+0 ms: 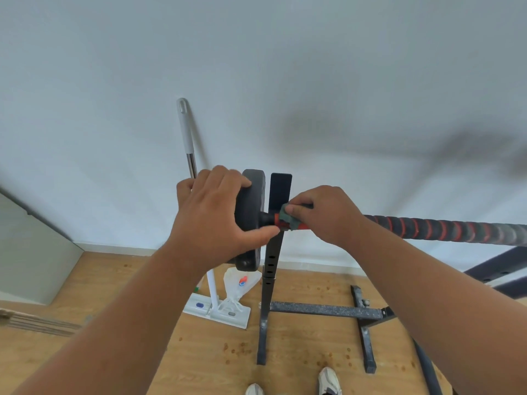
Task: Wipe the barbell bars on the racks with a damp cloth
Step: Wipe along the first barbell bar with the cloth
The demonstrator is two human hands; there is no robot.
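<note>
A barbell bar [445, 230] wrapped in black and red tape lies across a black rack upright [276, 238]. At its left end sits a black weight plate [249, 212]. My left hand [216, 215] grips the plate's rim, fingers over the top and thumb underneath. My right hand [325, 213] holds a small dark green cloth [286, 215] wrapped round the bar just right of the plate's collar, beside the upright.
A white mop [188, 143] leans on the wall behind the plate, its flat head [216, 312] on the wooden floor. The rack's black base bars [325, 310] spread over the floor. My shoes [329, 380] stand close to the base. A glass panel is at left.
</note>
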